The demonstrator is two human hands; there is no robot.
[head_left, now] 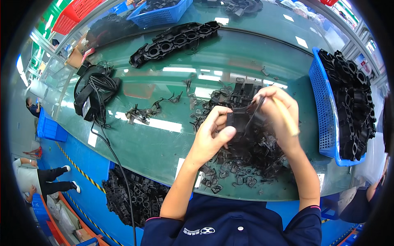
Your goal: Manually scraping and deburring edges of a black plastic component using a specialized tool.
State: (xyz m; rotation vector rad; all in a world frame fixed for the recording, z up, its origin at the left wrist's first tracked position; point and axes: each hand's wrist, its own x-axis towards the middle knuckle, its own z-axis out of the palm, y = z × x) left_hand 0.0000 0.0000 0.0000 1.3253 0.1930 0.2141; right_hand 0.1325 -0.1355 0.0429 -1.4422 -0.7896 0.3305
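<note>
1. Nearest the camera: the person's dark blue polo collar (230, 223), with both bare forearms rising from it toward the green glass-topped table (156, 143).

2. Left hand (211, 133): fingers curled and clamped on a small black plastic part (237, 121), thumb pressed along its lower edge. The part is held in the air above the heap of black trimmings (246, 156) at the table's near edge.

3. Right hand (277, 112): closed around a pale-handled tool (287, 123), fingertips pinched together on a thin black strip that rises from the part. Whether the tool has a blade cannot be told; its working end is hidden.

4. Risk, finger contact: the left thumb lies just beside the spot where the right hand works. A slip of the tool along the part's edge would likely meet that thumb.

5. Risk, part damage: pulling the strip at an angle could tear into the part body instead of separating cleanly.

6. Risk, dropped part: if released, the part would fall into the trimmings, all the same black, and be hard to pick out.

7. Risk, spill: trimmings lie close to the near table edge; a sweep of either forearm could push them onto the blue floor (88, 162).

8. The blue basket (322, 110) of large black mouldings, on the right, stands well apart from both hands.
</note>
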